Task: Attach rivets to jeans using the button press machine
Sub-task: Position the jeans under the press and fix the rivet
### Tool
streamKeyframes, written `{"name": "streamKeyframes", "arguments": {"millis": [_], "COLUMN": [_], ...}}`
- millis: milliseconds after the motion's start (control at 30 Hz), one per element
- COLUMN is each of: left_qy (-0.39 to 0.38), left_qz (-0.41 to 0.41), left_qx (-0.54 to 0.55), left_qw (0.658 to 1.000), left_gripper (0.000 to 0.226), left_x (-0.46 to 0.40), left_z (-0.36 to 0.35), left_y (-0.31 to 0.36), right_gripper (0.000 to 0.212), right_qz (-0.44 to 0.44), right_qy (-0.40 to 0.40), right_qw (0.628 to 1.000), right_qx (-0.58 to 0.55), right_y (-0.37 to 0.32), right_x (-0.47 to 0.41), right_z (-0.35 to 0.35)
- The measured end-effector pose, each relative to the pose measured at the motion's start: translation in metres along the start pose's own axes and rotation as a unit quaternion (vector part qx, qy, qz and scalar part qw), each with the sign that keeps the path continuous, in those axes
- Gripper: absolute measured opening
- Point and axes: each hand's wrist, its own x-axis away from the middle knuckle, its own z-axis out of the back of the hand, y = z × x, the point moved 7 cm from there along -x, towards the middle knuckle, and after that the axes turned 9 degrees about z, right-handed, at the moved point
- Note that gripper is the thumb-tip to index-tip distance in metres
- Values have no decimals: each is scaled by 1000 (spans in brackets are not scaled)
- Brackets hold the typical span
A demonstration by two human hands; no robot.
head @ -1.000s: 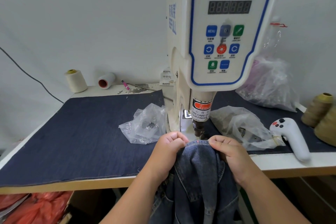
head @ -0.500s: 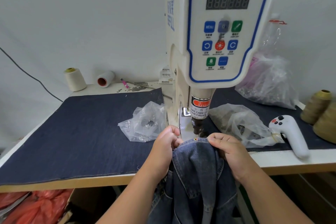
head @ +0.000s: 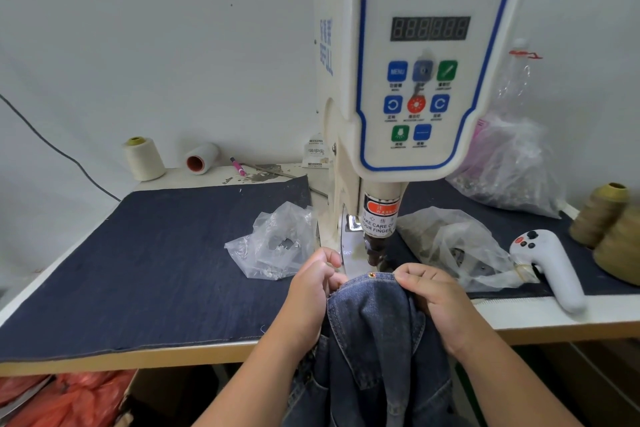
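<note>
A: Start with the hands. What are they doing?

B: Both are curled onto the jeans (head: 375, 333). The left hand (head: 313, 284) pinches the folded top edge on its own side, and the right hand (head: 431, 291) grips the same edge on the other side, thumb on top. Neither is free.

A: And the denim between them?

B: It is drawn fairly taut. A small copper rivet (head: 372, 275) sits on that edge between the two hands, closer to the right thumb. The rest of the garment hangs off the front of the bench (head: 207, 355) toward the person.

A: Where is the press from there?

B: Straight ahead and just above. The punch (head: 375, 248) of the button press machine (head: 426, 62) hangs just beyond the held edge, slightly farther from the person than the rivet. The edge runs left to right, square across the line to the punch.

A: So which hand leads?

B: I'd judge they work together, since the punch lies between them. For another rivet spot, the edge likely has to slide sideways and forward. The warning label is apt: the right thumb is near the punch.

A: Anything farther out?

B: Plastic bags (head: 277, 243) on either side of the machine, and a white handheld controller (head: 550, 270) to the right.
</note>
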Motion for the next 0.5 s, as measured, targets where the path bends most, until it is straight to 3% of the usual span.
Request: {"name": "streamKeyframes", "arguments": {"millis": [100, 500], "left_qy": [9, 28], "left_qz": [-3, -12], "left_qx": [-22, -34], "left_qw": [1000, 999], "left_gripper": [26, 31], "left_x": [1, 9], "left_z": [1, 1], "left_y": [1, 7], "right_gripper": [22, 26], "right_qz": [0, 7], "right_qy": [-2, 11], "right_qw": [1000, 999], "right_qx": [0, 40], "right_y": [0, -6], "right_x": [-1, 7], "right_z": [1, 1]}}
